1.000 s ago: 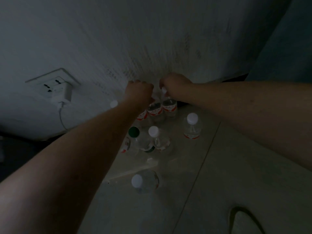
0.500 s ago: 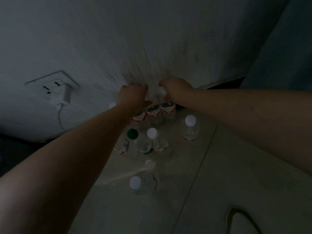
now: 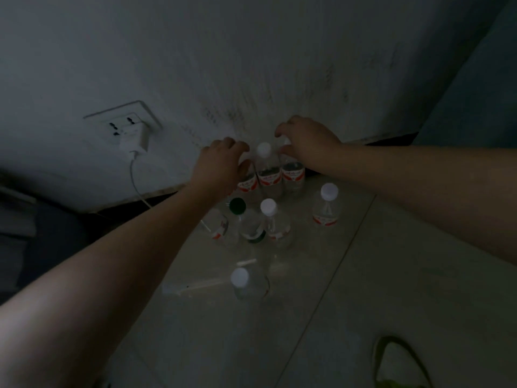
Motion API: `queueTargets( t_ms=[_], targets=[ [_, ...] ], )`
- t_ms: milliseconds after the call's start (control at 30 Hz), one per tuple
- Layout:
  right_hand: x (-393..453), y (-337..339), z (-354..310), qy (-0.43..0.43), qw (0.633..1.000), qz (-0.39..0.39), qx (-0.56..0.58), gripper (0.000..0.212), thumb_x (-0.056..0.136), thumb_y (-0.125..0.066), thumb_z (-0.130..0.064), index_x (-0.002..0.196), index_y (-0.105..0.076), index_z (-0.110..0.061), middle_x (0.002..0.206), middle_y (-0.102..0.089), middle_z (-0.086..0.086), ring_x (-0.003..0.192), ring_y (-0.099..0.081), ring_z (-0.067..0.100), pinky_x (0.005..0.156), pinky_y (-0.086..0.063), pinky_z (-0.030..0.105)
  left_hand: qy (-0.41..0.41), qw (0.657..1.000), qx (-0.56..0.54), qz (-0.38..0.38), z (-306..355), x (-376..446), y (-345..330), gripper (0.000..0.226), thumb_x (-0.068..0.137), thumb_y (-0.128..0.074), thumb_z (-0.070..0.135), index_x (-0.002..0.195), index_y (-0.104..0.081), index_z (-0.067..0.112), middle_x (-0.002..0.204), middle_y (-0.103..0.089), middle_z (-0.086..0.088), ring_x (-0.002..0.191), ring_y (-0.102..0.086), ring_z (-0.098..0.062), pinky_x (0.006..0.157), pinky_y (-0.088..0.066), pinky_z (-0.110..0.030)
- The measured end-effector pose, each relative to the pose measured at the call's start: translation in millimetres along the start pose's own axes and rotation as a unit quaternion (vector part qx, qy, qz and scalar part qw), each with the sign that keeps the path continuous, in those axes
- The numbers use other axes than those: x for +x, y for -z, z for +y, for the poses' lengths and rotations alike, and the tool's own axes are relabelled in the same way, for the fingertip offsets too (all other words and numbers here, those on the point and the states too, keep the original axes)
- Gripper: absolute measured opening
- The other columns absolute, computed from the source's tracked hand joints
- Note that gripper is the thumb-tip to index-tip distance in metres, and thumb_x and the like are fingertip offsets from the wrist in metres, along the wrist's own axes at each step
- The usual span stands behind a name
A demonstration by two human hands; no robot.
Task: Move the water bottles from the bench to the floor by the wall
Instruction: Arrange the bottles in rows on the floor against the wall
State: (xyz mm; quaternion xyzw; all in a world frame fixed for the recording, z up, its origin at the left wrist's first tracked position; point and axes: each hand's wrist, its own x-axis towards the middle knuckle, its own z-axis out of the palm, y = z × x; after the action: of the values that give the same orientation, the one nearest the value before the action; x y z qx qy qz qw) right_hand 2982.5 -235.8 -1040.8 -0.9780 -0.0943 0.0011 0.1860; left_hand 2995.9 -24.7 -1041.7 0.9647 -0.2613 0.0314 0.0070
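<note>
Several clear water bottles with red labels stand on the pale tiled floor (image 3: 391, 275) by the wall (image 3: 251, 65). Three form a back row against the wall: a left one (image 3: 247, 186), a middle one (image 3: 267, 172) with its white cap showing, and a right one (image 3: 293, 175). My left hand (image 3: 221, 163) hovers over the left bottle's top with fingers loosely curled. My right hand (image 3: 306, 142) arches over the right bottle's top, finger and thumb apart. Both caps are hidden under the hands.
In front stand a green-capped bottle (image 3: 242, 217), two white-capped ones (image 3: 272, 219) (image 3: 326, 205), and a nearer one (image 3: 243, 282). A wall socket with a white charger (image 3: 133, 138) and cable is at the left. A green-edged object (image 3: 397, 357) lies at the bottom right.
Both hands were closed on the back-row bottle tops. They have spread apart and loosened, uncovering the middle bottle's cap. The bottles stand still on the floor.
</note>
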Motion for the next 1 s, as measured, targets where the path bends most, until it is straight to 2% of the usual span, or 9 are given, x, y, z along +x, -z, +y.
queueTargets(
  t_ms=[133,233,333,433,500,600,733,900,1000],
  targets=[
    [-10,-8,-21,0.055,0.998,-0.031,-0.018,0.03,0.091,-0.057,-0.024,0.119,-0.06,-0.014,0.117,-0.054,0.014,0.106,-0.053,0.031,0.081,-0.039,0.031,0.004,0.998,-0.048,-0.039,-1,-28,1,0.034,0.094,-0.051,0.035,0.122,-0.057,0.017,0.116,-0.059,-0.012,0.101,-0.057,-0.032,0.082,-0.045,-0.038],
    [-18,-16,-33,0.08,0.994,-0.064,-0.033,0.023,0.091,-0.054,-0.029,0.109,-0.065,-0.019,0.11,-0.059,0.012,0.1,-0.056,0.03,0.076,-0.04,0.029,0.005,0.991,-0.1,-0.089,1,-51,-2,0.041,0.092,-0.055,0.037,0.129,-0.053,0.018,0.124,-0.057,-0.01,0.109,-0.056,-0.029,0.086,-0.045,-0.035],
    [-24,-21,-43,0.096,0.986,-0.127,-0.043,0.021,0.089,-0.049,-0.038,0.097,-0.064,-0.027,0.1,-0.063,0.005,0.091,-0.059,0.027,0.078,-0.05,0.037,-0.01,0.986,-0.108,-0.129,1,-71,-13,0.053,0.086,-0.062,0.043,0.134,-0.047,0.024,0.136,-0.05,-0.004,0.119,-0.051,-0.025,0.093,-0.044,-0.034],
    [-32,-27,-48,0.136,0.97,-0.174,-0.103,0.032,0.093,-0.043,-0.048,0.103,-0.065,-0.026,0.098,-0.066,0.003,0.083,-0.057,0.021,0.067,-0.04,0.029,-0.004,0.985,-0.119,-0.125,5,-82,-19,0.049,0.085,-0.066,0.026,0.132,-0.05,0.02,0.135,-0.048,-0.008,0.116,-0.052,-0.029,0.091,-0.042,-0.034],
    [-38,-30,-51,0.163,0.962,-0.172,-0.133,0.039,0.093,-0.043,-0.052,0.106,-0.064,-0.022,0.096,-0.065,0.005,0.083,-0.058,0.022,0.062,-0.035,0.028,0.006,0.987,-0.133,-0.095,9,-87,-20,0.044,0.086,-0.064,0.017,0.129,-0.053,0.017,0.134,-0.048,-0.011,0.113,-0.053,-0.031,0.089,-0.042,-0.035],
    [-47,-36,-49,0.191,0.958,-0.17,-0.128,0.047,0.087,-0.046,-0.061,0.117,-0.059,-0.027,0.106,-0.064,0.004,0.096,-0.06,0.024,0.067,-0.04,0.027,0.026,0.987,-0.138,-0.074,12,-95,-24,0.042,0.087,-0.063,0.016,0.127,-0.053,0.014,0.135,-0.047,-0.011,0.112,-0.053,-0.032,0.086,-0.045,-0.039],
    [-49,-43,-45,0.212,0.948,-0.174,-0.164,0.052,0.084,-0.062,-0.044,0.129,-0.049,-0.021,0.121,-0.059,0.01,0.106,-0.057,0.029,0.075,-0.044,0.032,0.036,0.987,-0.134,-0.075,8,-103,-26,0.041,0.086,-0.064,0.017,0.125,-0.053,0.014,0.131,-0.052,-0.01,0.112,-0.053,-0.03,0.087,-0.046,-0.038],
    [-43,-38,-54,0.188,0.95,-0.187,-0.167,0.041,0.085,-0.063,-0.037,0.12,-0.055,-0.015,0.114,-0.06,0.01,0.102,-0.058,0.027,0.066,-0.033,0.026,0.058,0.985,-0.14,-0.087,-2,-113,-15,0.037,0.082,-0.069,0.02,0.116,-0.058,0.013,0.116,-0.059,-0.01,0.103,-0.057,-0.027,0.077,-0.041,-0.028],
    [-40,-36,-61,0.183,0.941,-0.203,-0.197,0.042,0.084,-0.063,-0.04,0.12,-0.056,-0.02,0.111,-0.061,0.007,0.1,-0.059,0.025,0.064,-0.036,0.027,0.06,0.983,-0.143,-0.097,-7,-123,-6,0.037,0.08,-0.071,0.023,0.114,-0.06,0.013,0.112,-0.062,-0.009,0.101,-0.059,-0.026,0.077,-0.042,-0.027]
  ],
)
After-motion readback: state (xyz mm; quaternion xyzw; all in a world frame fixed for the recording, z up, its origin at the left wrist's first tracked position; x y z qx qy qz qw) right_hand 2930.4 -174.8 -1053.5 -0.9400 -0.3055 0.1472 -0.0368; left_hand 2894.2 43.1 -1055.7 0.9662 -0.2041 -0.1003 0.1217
